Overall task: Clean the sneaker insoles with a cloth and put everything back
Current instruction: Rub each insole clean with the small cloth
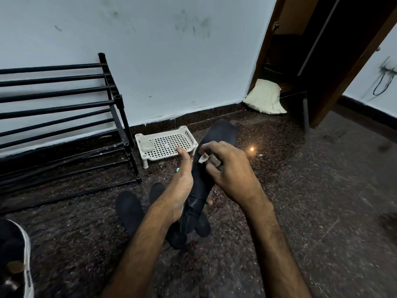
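Cloth (203, 158): was mostly hidden under the right hand (227, 168); only a pale corner showed against the held insole (214, 136).
Held insole: its near part was partly covered by the left hand (182, 186).
Floor insoles (129, 209): lay below the held insole, partly behind the left forearm (150, 233); their number was unclear.
Teal thing (177, 170): a sliver left of the held insole; too little showed to identify it.
Sneaker (15, 254): far lower left of the held insole, was cut by two edges.
Shoe rack (64, 104): left of the held insole, was cut by the left edge.
Dark smear (386, 222): far right of the held insole, was blurred.
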The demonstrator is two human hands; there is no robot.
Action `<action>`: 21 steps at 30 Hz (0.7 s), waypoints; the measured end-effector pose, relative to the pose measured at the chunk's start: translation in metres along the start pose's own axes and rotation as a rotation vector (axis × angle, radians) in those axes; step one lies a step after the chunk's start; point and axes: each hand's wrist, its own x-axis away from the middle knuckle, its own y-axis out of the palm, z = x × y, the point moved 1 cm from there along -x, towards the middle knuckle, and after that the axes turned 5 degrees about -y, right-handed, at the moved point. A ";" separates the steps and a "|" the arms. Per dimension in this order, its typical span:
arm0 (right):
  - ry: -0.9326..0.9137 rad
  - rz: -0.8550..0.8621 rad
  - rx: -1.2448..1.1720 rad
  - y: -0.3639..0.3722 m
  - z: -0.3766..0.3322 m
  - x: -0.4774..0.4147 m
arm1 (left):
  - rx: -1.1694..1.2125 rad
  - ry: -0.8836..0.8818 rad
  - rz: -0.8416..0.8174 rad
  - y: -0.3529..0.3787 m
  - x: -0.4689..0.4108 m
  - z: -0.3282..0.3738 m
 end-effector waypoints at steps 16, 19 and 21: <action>0.036 -0.070 -0.032 -0.004 0.007 0.000 | 0.015 -0.036 0.028 0.003 -0.003 -0.006; 0.049 -0.070 -0.046 -0.003 0.006 0.002 | 0.045 -0.015 0.014 0.003 -0.004 -0.005; 0.031 -0.058 -0.077 -0.004 0.004 0.002 | 0.053 -0.013 0.004 0.003 -0.003 -0.004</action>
